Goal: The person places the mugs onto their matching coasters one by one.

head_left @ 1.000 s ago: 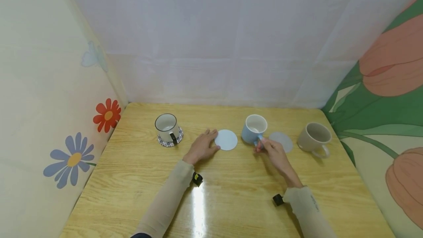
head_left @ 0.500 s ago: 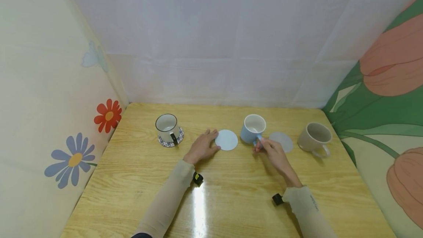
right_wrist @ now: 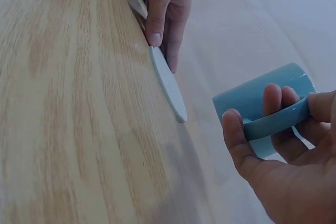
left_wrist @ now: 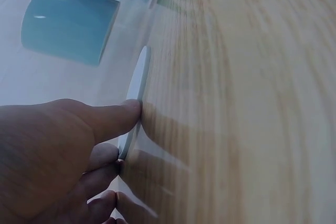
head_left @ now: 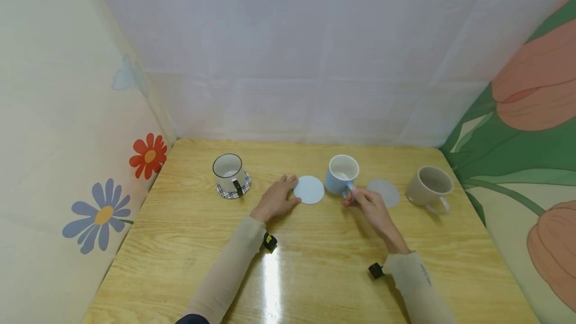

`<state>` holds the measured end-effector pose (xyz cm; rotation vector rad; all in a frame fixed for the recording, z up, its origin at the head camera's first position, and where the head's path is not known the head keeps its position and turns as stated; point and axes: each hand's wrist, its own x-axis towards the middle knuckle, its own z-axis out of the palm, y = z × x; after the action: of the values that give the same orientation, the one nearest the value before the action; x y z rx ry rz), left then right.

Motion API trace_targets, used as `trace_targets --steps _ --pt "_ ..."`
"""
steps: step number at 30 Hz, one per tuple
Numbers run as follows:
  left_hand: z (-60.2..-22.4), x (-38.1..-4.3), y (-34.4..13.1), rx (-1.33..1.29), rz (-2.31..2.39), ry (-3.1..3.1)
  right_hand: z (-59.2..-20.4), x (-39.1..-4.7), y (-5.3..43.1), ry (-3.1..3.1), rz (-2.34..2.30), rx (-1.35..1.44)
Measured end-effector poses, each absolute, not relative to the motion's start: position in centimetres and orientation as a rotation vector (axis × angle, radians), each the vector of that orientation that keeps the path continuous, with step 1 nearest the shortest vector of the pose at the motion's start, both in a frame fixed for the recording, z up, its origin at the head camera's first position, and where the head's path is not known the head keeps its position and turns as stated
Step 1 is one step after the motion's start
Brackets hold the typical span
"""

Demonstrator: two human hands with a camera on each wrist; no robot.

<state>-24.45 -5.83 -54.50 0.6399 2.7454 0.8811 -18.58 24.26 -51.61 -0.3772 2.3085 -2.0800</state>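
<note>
My right hand (head_left: 371, 209) grips the handle of a light blue mug (head_left: 338, 182), white inside. In the right wrist view the mug (right_wrist: 262, 95) hangs above the table, apart from it, with fingers through the handle. To its left lies a round pale blue coaster (head_left: 310, 190), flat on the wood. My left hand (head_left: 275, 198) holds that coaster's left rim between thumb and fingers. The left wrist view shows the thumb (left_wrist: 118, 119) at the near edge of the coaster (left_wrist: 137, 80); part of its rim is hidden behind the hand.
A white enamel mug (head_left: 228, 174) with a black rim stands on a checked coaster (head_left: 246, 184) at the left. Right of my right hand lies a grey round coaster (head_left: 384, 193). A beige mug (head_left: 423, 191) stands beyond it on the wooden table (head_left: 324, 274).
My right hand has carried the blue mug slightly left, toward the pale blue coaster. The left hand stays at the coaster's edge.
</note>
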Motion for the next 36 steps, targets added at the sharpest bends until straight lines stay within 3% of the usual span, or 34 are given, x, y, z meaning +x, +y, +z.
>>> trace_targets --steps 36 --pt "-54.12 -24.14 -5.77 0.62 0.916 2.741 -51.37 -18.9 23.54 2.269 -2.053 -0.545"
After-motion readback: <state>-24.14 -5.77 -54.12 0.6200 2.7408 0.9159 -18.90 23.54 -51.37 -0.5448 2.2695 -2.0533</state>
